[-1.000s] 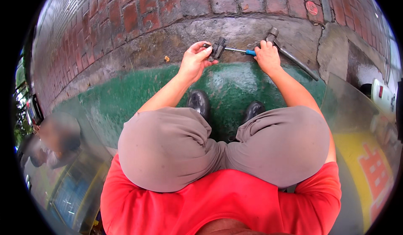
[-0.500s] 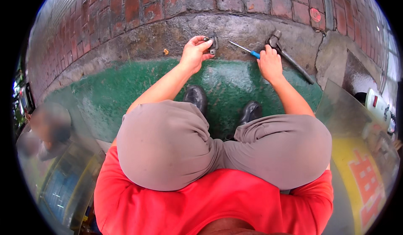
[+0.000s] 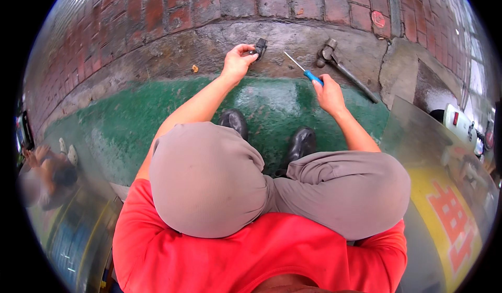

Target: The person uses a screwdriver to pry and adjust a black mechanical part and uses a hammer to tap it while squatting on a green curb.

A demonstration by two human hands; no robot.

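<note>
My left hand (image 3: 237,64) is closed on a small dark metal part (image 3: 260,46), held between thumb and fingers over the wet concrete strip. What the part is, I cannot make out. My right hand (image 3: 329,95) grips the blue handle of a screwdriver (image 3: 312,77). Its thin steel shaft points up and left, the tip apart from the metal part. Just beyond and to the right of that hand, a hammer (image 3: 353,78) with a dark head and a long grey handle lies on the concrete.
Past the concrete strip (image 3: 209,47) lies red brick paving (image 3: 285,1). The floor in front of my black shoes (image 3: 301,140) is painted green (image 3: 178,102). Clear panels stand on both sides, the right panel (image 3: 402,136) with yellow behind it. Another person (image 3: 49,175) is at far left.
My right hand has lifted the screwdriver off the ground by its handle and drawn it nearer, away from the hammer. The metal part in my left hand has been turned.
</note>
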